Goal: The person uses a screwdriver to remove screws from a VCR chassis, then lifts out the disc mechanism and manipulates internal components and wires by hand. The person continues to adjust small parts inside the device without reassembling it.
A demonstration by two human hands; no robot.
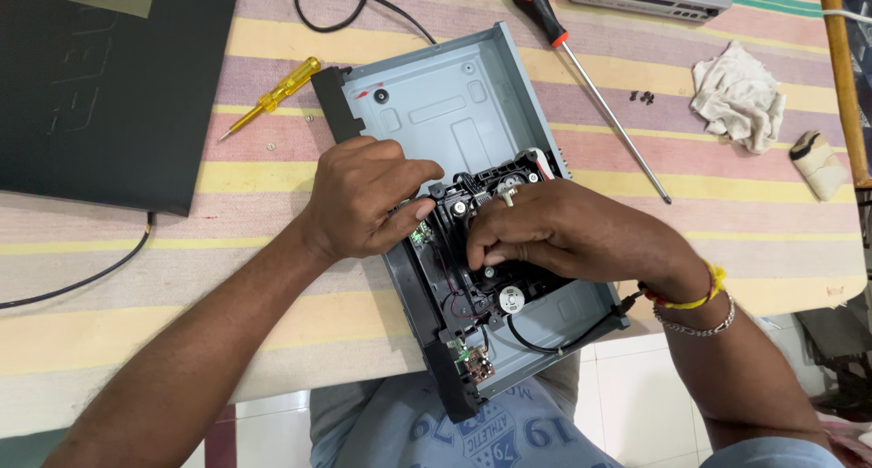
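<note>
- Left hand (359, 200) pinches the black drive mechanism (481, 250), fingers closed on its left edge.
- Right hand (554, 232) presses curled fingers on the mechanism's top.
- The mechanism sits inside the grey metal chassis (445, 100), which overhangs the table's near edge.
- Red-handled screwdriver (581, 73) lies just right of the chassis; yellow screwdriver (272, 96) lies to its left.

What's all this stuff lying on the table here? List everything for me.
Metal chassis: one, grey, centre.
Drive mechanism: one, black, inside chassis.
Small screwdriver: one, yellow, left of chassis.
Long screwdriver: one, red-black handle, right of chassis.
Rag: one, white, right.
Screws: few, dark, beside rag.
Flat cover: one, black, top left.
Tablecloth: one, striped.
Left hand: on mechanism's left edge.
Right hand: on mechanism's top.
</note>
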